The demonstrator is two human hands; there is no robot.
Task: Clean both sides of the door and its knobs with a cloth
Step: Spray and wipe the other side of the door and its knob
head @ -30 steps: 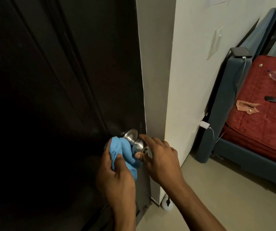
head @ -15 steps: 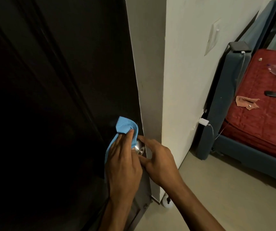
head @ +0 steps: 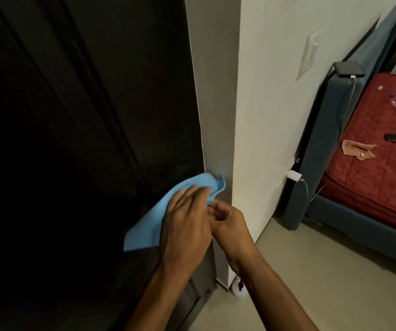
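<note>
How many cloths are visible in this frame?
2. A blue cloth lies under the left hand against the dark door. A crumpled orange-brown cloth lies on the red bed. Others may be out of view.

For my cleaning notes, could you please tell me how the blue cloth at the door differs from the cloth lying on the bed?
The blue cloth is pressed against the dark door under the left hand; the brownish-orange cloth lies untouched on the red bed cover. The blue cloth looks larger and smoother; the brownish-orange cloth is crumpled. Both are soft fabric pieces.
</note>
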